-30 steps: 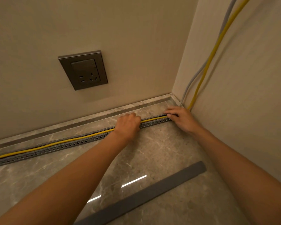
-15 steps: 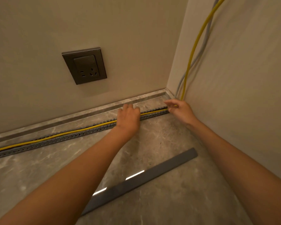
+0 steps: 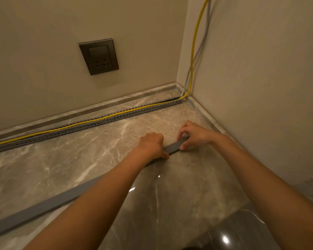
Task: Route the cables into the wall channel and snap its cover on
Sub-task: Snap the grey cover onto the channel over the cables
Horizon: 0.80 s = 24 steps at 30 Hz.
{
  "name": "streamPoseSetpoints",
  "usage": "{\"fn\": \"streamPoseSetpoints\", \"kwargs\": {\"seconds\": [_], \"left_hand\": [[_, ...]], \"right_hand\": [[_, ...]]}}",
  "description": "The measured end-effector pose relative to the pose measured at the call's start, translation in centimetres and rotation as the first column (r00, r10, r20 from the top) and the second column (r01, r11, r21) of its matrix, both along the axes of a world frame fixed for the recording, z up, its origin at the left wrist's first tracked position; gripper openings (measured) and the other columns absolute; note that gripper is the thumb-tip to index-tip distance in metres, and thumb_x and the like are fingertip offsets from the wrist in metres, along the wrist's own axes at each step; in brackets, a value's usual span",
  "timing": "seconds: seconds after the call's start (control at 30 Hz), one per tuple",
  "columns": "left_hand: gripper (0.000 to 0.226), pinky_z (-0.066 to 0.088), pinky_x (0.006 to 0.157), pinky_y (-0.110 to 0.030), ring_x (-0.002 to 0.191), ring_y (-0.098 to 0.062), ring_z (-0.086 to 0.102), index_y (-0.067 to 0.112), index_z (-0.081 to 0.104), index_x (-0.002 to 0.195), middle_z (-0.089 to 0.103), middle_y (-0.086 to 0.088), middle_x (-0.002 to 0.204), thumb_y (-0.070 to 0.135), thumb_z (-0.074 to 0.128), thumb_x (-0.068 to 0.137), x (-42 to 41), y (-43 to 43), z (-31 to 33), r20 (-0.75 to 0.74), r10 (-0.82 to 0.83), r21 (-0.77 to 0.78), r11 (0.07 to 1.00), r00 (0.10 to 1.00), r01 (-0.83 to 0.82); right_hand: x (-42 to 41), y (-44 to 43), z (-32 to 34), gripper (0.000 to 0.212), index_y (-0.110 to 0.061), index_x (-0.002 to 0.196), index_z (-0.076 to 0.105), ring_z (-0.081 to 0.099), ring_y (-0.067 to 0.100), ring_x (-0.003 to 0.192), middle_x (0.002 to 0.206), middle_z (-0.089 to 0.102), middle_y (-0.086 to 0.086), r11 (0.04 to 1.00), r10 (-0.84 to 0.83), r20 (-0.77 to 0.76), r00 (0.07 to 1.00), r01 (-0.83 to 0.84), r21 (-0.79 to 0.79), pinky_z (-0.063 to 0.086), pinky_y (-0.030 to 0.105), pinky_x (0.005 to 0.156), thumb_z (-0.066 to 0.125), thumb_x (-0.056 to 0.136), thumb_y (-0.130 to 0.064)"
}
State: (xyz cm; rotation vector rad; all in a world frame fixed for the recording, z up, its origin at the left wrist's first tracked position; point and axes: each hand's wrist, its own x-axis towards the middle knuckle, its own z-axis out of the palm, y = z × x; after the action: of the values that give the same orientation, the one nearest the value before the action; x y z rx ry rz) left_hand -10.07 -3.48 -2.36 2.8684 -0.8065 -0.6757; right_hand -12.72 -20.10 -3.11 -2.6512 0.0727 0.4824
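Marble-patterned flooring [image 3: 79, 159] is filling the lower view, meeting two beige walls at a corner. Both hands are closing on the grey cover strip [image 3: 172, 147] lying loose on the floor. The right hand [image 3: 195, 136] is pinching its far end, thumb on the near edge and fingertips curled over the far edge. The left hand [image 3: 150, 145] is pressing down just beside it, fingers folded over the strip and thumb against the near edge; whether it is truly gripping or only steadying, I cannot tell. From the hands the cover is running back toward the lower left, passing under the left forearm and out to the frame's edge, so nearly all its length is trailing behind the grip.

Beyond the hands, toward the wall, the slotted channel [image 3: 116, 118] is lying along the skirting with the yellow cable [image 3: 98, 118] seated in it, rising up the corner alongside a grey cable [image 3: 200, 49]. A dark wall socket [image 3: 98, 56] is sitting above.

Cover and channel are lying roughly parallel but apart. The coming move looks to be carrying the strip sideways to the wall and matching its end to the corner, nearest the right hand.
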Motion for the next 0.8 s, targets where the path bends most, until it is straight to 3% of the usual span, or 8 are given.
{"fn": "streamPoseSetpoints", "kwargs": {"seconds": [0.1,0.17,0.23,0.37,0.5,0.63,0.8], "left_hand": [[0.051,0.045,0.095,-0.039,0.116,-0.031,0.054,0.004,0.054,0.12,0.056,-0.017,0.126,0.038,0.066,0.084,-0.8,0.5,0.0,0.027,0.01,-0.044,0.999,1.0,-0.008],[0.046,0.046,0.092,-0.04,0.115,-0.033,0.055,0.003,0.05,0.121,0.056,-0.018,0.125,0.033,0.063,0.087,-0.9,0.7,-0.1,0.022,0.057,-0.099,0.994,0.998,-0.054],[0.04,0.047,0.09,-0.04,0.113,-0.035,0.056,0.003,0.048,0.121,0.057,-0.019,0.124,0.026,0.06,0.09,-0.6,1.2,0.0,0.033,0.097,-0.157,0.983,0.995,-0.091],[0.027,0.048,0.089,-0.042,0.11,-0.035,0.057,0.004,0.052,0.116,0.059,-0.019,0.12,0.02,0.054,0.094,0.2,1.4,0.5,0.065,0.13,-0.222,0.968,0.989,-0.112],[0.025,0.048,0.09,-0.04,0.111,-0.033,0.056,0.005,0.056,0.117,0.057,-0.018,0.122,0.018,0.046,0.098,1.3,1.2,0.3,0.114,0.079,-0.163,0.985,0.99,-0.06],[0.025,0.044,0.09,-0.038,0.109,-0.031,0.054,0.005,0.055,0.118,0.055,-0.015,0.122,0.015,0.041,0.099,2.4,0.5,0.3,0.266,0.041,-0.142,0.99,0.963,-0.003],[0.03,0.04,0.099,-0.038,0.119,-0.031,0.05,0.007,0.051,0.126,0.053,-0.015,0.129,0.013,0.04,0.099,4.7,-1.2,0.6,0.338,0.069,-0.079,0.996,0.939,-0.045]], "right_hand": [[-0.1,1.0,0.1,0.034,-0.008,0.104,0.064,0.041,0.029,0.119,0.109,0.041,0.009,0.998,-0.012,0.004,1.0,0.012,-0.057,0.039,0.032,0.1,0.076,0.072,-0.01],[0.0,1.5,0.4,0.02,-0.015,0.088,0.061,0.046,0.03,0.114,0.102,0.041,0.007,0.996,-0.03,0.026,0.999,0.032,-0.078,0.039,0.03,0.086,0.072,0.074,-0.007],[0.3,1.9,0.5,0.02,-0.019,0.082,0.053,0.052,0.031,0.11,0.107,0.053,0.015,0.994,-0.049,0.064,0.997,0.055,-0.093,0.035,0.028,0.076,0.066,0.078,-0.004],[0.8,2.5,-0.1,0.027,-0.004,0.111,0.055,0.053,0.031,0.112,0.119,0.055,0.019,0.989,-0.101,0.155,0.983,0.116,-0.089,0.04,0.034,0.092,0.056,0.084,0.001],[1.6,2.7,-0.7,0.023,-0.002,0.109,0.059,0.049,0.033,0.114,0.118,0.053,0.02,0.983,-0.072,0.176,0.982,0.099,-0.153,0.036,0.036,0.097,0.057,0.086,-0.006],[3.3,1.9,-0.3,0.024,-0.004,0.111,0.059,0.048,0.031,0.114,0.118,0.055,0.018,0.98,-0.066,0.25,0.966,0.11,-0.166,0.033,0.034,0.097,0.056,0.088,-0.009],[5.6,0.7,-0.4,0.031,-0.012,0.121,0.055,0.046,0.029,0.119,0.123,0.055,0.013,0.972,-0.004,0.296,0.955,0.074,-0.223,0.029,0.034,0.101,0.051,0.09,-0.012]]}}
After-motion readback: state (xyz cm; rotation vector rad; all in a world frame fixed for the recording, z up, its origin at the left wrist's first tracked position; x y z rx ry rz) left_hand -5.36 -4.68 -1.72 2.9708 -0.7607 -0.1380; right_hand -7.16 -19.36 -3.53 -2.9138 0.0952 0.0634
